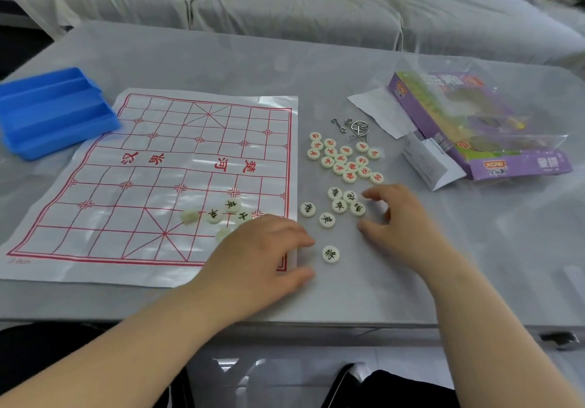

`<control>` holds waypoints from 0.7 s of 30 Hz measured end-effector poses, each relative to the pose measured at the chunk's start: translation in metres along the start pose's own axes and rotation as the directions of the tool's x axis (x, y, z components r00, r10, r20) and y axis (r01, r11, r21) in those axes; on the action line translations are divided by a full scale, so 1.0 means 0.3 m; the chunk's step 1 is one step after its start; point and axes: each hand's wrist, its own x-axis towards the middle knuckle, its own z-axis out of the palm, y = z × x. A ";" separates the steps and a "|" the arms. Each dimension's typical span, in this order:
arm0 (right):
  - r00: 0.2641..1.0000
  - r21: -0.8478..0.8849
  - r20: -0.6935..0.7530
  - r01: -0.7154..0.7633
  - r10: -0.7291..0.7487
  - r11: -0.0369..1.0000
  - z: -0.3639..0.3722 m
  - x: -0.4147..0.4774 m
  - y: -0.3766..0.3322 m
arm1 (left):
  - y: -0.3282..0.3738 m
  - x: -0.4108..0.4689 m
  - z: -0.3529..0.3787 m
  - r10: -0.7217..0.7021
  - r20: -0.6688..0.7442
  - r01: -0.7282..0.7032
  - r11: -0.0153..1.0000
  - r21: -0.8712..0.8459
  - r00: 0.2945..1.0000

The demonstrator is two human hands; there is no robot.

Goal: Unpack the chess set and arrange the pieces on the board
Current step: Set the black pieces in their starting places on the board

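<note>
- Two hands are low over the near part of the table, and neither one holds a piece.
- The left hand rests palm down over the near right corner of the board. Its fingers are relaxed and a little spread, and the thumb stands apart from the forefinger with nothing between them.
- The right hand is off the board, to the right. Its fingers are loosely curved, with thumb and fingertips apart, and the gap is turned toward a group of black-lettered pieces. The fingertips are just beside the nearest one, but the blur hides whether they touch it.
- A single piece with a black letter lies on the table between the two hands, and neither hand touches it.
- About five pale pieces lie on the board, just beyond the left hand. Some of them are too blurred to read.
- Farther back, a cluster of red-lettered pieces lies on the table, right of the board.
- Behind this cluster is a metal wire puzzle.
- To the right are a folded white paper and a purple box inside a clear bag.
- A blue tray sits at the far left corner of the board and touches its edge.
</note>
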 end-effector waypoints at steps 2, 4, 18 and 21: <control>0.998 -0.001 -0.023 0.061 -0.061 0.998 0.021 -0.004 -0.006 | 0.033 0.033 0.044 0.037 0.040 -0.039 0.998 0.052 0.999; 0.993 -0.027 -0.030 0.110 -0.111 0.994 0.039 -0.002 -0.014 | 0.057 0.064 0.079 0.047 0.068 -0.054 0.993 0.109 0.997; 0.985 -0.087 -0.068 0.152 -0.158 0.985 0.036 0.045 -0.013 | -0.043 0.015 -0.053 -0.125 -0.125 0.140 0.983 0.118 0.984; 0.990 -0.147 -0.011 0.137 -0.140 0.980 0.039 0.057 -0.027 | -0.104 -0.032 -0.109 -0.235 -0.171 0.260 0.956 0.139 0.957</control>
